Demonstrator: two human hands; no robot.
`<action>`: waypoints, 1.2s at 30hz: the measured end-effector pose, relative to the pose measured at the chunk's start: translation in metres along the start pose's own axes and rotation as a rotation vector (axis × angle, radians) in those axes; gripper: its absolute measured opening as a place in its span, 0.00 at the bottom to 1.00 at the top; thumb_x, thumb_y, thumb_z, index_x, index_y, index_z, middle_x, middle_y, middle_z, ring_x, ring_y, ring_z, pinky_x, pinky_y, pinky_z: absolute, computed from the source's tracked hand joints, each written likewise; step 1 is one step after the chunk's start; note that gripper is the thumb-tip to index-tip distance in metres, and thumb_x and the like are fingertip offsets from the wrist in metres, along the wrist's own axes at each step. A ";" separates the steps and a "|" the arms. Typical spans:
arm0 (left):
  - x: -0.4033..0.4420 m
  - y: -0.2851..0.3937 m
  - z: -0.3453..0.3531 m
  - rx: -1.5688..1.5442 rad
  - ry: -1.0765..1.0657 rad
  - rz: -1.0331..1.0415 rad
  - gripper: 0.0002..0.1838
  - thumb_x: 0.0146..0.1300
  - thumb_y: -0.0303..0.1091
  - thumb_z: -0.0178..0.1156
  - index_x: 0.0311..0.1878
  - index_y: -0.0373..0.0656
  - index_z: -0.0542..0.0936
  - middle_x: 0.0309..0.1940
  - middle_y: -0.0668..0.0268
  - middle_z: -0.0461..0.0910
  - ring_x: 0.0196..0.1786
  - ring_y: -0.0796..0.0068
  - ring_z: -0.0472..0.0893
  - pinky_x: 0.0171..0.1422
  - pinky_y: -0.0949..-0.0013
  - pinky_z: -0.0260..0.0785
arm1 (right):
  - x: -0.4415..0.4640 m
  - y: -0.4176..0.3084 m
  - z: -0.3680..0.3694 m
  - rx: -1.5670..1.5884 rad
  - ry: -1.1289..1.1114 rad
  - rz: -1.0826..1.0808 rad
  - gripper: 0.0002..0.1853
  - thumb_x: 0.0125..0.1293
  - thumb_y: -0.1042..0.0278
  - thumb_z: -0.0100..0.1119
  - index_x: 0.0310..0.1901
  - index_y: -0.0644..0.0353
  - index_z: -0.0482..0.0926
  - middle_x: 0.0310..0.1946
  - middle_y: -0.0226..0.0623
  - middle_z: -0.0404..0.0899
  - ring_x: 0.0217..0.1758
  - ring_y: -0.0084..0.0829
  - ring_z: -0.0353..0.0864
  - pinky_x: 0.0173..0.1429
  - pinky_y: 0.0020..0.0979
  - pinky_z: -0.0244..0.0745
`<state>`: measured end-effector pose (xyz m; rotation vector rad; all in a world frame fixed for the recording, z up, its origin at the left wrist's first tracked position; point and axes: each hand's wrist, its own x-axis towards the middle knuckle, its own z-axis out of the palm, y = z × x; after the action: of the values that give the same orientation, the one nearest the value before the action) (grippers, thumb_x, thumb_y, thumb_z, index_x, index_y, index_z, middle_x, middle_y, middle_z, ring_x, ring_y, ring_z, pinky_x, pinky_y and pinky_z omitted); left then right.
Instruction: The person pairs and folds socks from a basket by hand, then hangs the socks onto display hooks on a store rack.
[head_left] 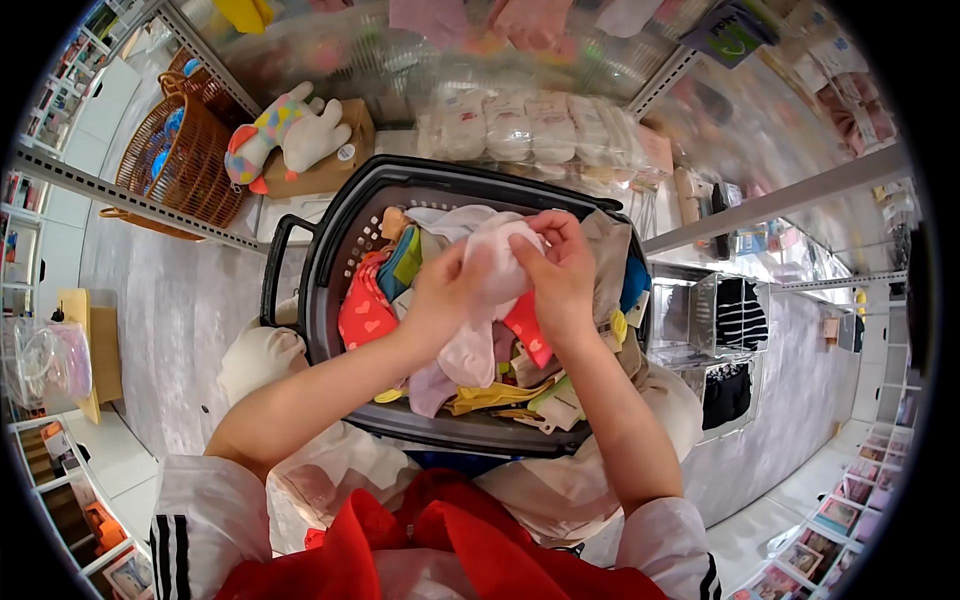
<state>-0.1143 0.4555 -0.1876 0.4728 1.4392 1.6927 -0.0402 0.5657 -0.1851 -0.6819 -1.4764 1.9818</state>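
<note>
Between my two hands is a pale pink sock (496, 262), bunched up at the top with a foot part hanging down. My left hand (446, 288) grips it from the left side, its fingertips partly hidden behind the fabric. On the right, my right hand (556, 272) pinches its edge between thumb and fingers. Both hands are above a dark grey plastic basket (330, 240) with a black rim. Socks of many colours fill it, among them a coral sock with hearts (367, 312), a green and teal sock (403, 258) and a yellow one (490, 398), some with card tags.
Behind the basket, packed white bundles (530, 125) lie on a low shelf beside a spotted plush toy (290, 135) on a cardboard box. A wicker basket (180, 150) stands at the left. Clear bins with dark striped items (740, 312) are at the right. Metal shelf posts frame both sides.
</note>
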 end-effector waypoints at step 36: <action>0.059 0.027 -0.181 0.990 0.125 -0.284 0.13 0.49 0.33 0.57 0.34 0.32 0.78 0.24 0.60 0.78 0.28 0.75 0.75 0.36 0.71 0.67 | 0.046 0.004 -0.144 -1.654 0.005 0.390 0.23 0.53 0.56 0.55 0.40 0.69 0.63 0.29 0.58 0.75 0.34 0.56 0.75 0.40 0.47 0.69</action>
<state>-0.2919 0.3908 -0.2250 0.6392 2.2695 0.7022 0.0262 0.6940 -0.2294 -1.6184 -2.9447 0.4582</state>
